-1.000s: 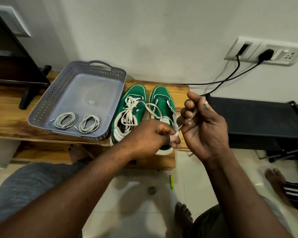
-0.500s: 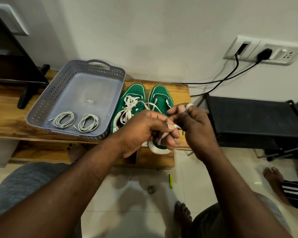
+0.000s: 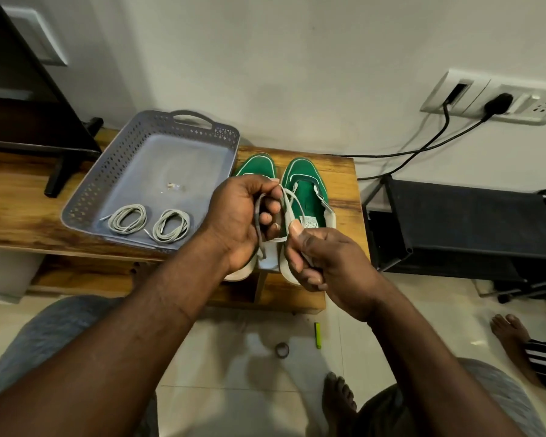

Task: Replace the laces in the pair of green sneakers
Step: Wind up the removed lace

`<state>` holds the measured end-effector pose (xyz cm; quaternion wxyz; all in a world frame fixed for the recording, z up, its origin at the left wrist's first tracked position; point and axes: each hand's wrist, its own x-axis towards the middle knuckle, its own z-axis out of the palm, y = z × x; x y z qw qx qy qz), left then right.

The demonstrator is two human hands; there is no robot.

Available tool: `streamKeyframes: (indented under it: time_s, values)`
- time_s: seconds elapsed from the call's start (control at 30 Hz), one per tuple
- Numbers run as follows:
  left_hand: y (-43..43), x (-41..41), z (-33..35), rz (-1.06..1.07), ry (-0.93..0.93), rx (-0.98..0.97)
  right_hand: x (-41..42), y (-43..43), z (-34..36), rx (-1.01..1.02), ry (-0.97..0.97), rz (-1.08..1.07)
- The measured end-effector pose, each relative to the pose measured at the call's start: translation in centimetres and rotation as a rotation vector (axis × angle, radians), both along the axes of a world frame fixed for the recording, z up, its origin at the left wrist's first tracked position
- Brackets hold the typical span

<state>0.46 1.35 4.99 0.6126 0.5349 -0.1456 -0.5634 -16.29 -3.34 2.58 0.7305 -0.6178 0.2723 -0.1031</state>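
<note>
The left hand [image 3: 240,216] and right hand [image 3: 325,260] grip a flat white shoelace [image 3: 258,222] over green canvas sneakers [image 3: 306,187]. Two coiled grey laces [image 3: 128,219] lie in a perforated grey plastic tray [image 3: 108,171].

1. No words or numbers are clear enough to read.
2. A white tag [image 3: 309,221] sits inside the green shoe [image 3: 306,187] that is farther from the gray tray [image 3: 108,184]. It has a small round green mark on it.
3. The print on that tag is too tiny to read.
</note>
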Motion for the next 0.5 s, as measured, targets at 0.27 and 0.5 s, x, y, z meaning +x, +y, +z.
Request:
streamKeyframes:
  time_s: [0.27, 0.5]
  values:
    - [0.2, 0.4, -1.3, -0.243, -1.140, 0.073, -0.3, 0.0, 0.5, 0.227, -0.185, -0.038]
    - [0.6, 0.2, -1.0, -0.470, -0.822, -0.248, -0.8, -0.5, 0.7, 0.310, -0.216, -0.202]
